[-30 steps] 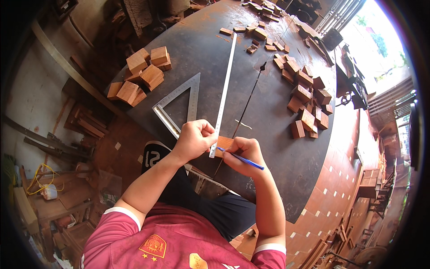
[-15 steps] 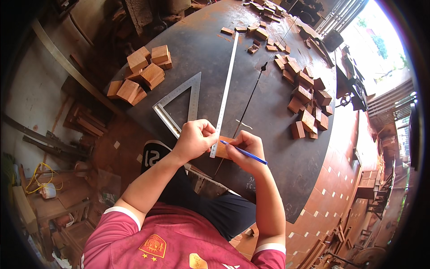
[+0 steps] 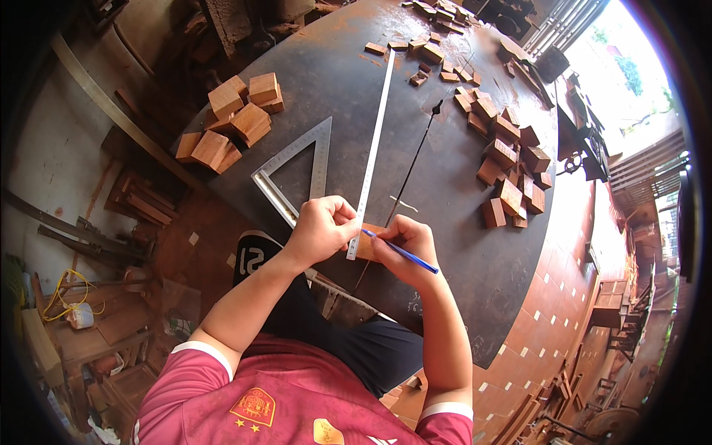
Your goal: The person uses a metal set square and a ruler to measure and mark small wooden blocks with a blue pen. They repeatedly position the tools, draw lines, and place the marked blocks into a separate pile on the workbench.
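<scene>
- The left hand (image 3: 320, 231) holds the ruler (image 3: 377, 133) near its closer end, fingers pinched narrow.
- Right of the ruler, the right hand (image 3: 409, 248) grips a blue pen (image 3: 406, 256).
- The wooden piece (image 3: 368, 248) shows just beside the ruler's near end.
- I judge the ruler could turn, if the left fingers press too lightly.

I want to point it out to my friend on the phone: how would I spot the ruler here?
Find the big dark table, then the person's left hand at its near side. With its near end there, the ruler stretches away over the table as a long, thin, pale strip. Unlike the triangular square to its left, it is one straight bar.
</scene>
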The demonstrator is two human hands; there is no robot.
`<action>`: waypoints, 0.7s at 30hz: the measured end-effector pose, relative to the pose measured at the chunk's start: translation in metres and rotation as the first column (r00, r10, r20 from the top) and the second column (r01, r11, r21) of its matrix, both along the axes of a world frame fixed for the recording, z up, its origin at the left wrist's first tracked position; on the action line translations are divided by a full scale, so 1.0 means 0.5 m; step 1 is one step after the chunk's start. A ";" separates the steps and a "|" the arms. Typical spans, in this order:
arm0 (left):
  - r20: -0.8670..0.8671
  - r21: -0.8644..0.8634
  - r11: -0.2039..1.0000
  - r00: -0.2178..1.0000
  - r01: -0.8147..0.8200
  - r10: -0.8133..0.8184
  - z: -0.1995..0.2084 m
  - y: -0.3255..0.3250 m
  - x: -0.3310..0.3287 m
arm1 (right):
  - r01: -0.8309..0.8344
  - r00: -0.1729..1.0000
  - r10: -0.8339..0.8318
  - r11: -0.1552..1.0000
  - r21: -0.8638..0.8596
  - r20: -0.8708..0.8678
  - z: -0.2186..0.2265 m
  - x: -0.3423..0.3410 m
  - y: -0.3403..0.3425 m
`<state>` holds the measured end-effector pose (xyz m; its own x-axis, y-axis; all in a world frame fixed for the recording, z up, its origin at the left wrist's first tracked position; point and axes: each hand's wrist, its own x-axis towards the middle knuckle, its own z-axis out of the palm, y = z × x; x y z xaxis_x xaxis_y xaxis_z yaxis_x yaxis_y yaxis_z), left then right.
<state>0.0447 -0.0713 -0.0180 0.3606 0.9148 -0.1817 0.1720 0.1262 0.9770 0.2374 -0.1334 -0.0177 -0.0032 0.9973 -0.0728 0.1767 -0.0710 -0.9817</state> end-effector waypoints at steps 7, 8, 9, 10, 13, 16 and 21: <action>-0.001 -0.019 1.000 1.000 0.007 -0.007 0.000 -0.001 0.001 | -0.003 1.000 0.003 1.000 0.011 0.004 -0.011 0.003 0.001; 0.000 -0.022 1.000 1.000 0.006 -0.006 0.001 -0.001 0.001 | -0.011 1.000 0.011 1.000 0.020 0.008 -0.011 0.003 0.001; 0.000 -0.024 1.000 1.000 0.004 -0.004 0.002 -0.001 0.002 | -0.006 1.000 0.006 1.000 0.013 0.005 -0.009 0.003 0.001; 0.001 -0.019 1.000 1.000 0.004 -0.004 0.001 -0.001 0.001 | -0.001 1.000 0.001 1.000 0.006 0.001 -0.005 0.001 0.001; -0.002 -0.009 1.000 1.000 0.005 -0.005 0.001 -0.001 0.001 | 0.005 1.000 -0.005 1.000 -0.002 0.005 -0.002 0.001 0.002; -0.010 -0.009 1.000 1.000 0.007 -0.007 0.000 -0.001 0.002 | 0.013 1.000 -0.013 1.000 -0.004 -0.008 -0.010 0.002 0.001; -0.003 -0.016 1.000 1.000 -0.002 0.002 0.005 -0.002 0.004 | 0.004 1.000 -0.004 1.000 -0.017 -0.020 -0.007 0.003 0.001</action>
<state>0.0465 -0.0723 -0.0157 0.3583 0.9124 -0.1977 0.1749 0.1424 0.9742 0.2388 -0.1329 -0.0211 -0.0009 0.9960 -0.0892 0.1571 -0.0880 -0.9837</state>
